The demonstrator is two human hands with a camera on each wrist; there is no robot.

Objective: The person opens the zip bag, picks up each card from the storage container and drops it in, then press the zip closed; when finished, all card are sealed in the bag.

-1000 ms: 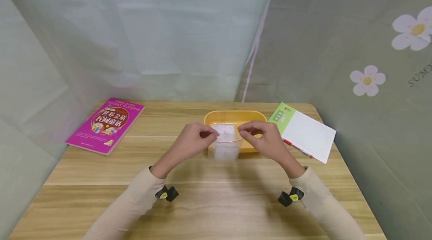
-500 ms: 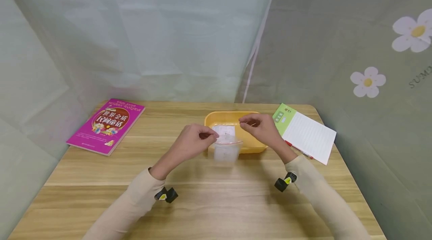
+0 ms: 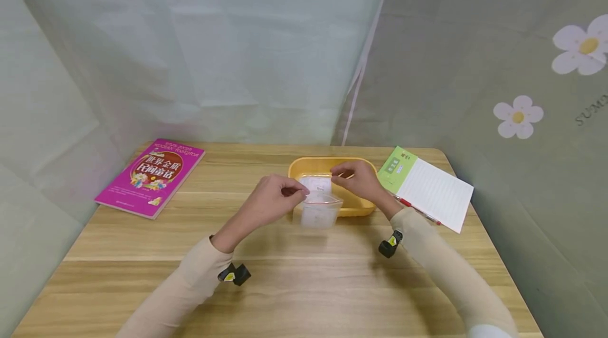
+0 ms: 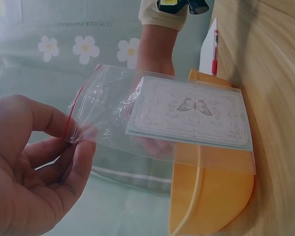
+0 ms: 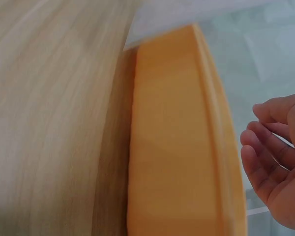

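My left hand (image 3: 275,198) pinches a clear zip bag (image 4: 115,105) at one end of its red-striped mouth. The bag hangs in front of the yellow tray (image 3: 358,211), its mouth slightly parted in the head view. Inside the bag lies a pale card (image 4: 191,113) printed with a butterfly and an ornate border. My right hand (image 3: 359,182) hovers above the tray, its fingers loosely bent and nothing between them in the right wrist view. Behind the bag, a white printed piece (image 3: 319,185) shows within the tray's outline.
A magenta book (image 3: 152,177) lies at the table's left. On the right are a lined notepad (image 3: 434,190) with a green header and a red pen (image 3: 420,210) along its near edge. Cloth curtains (image 3: 266,63) rise behind the wooden table (image 3: 304,285).
My right hand has let go of the bag's right corner, drawn back over the tray, then shifted slightly left. My left hand keeps its hold, and the bag's mouth now gapes a little more.
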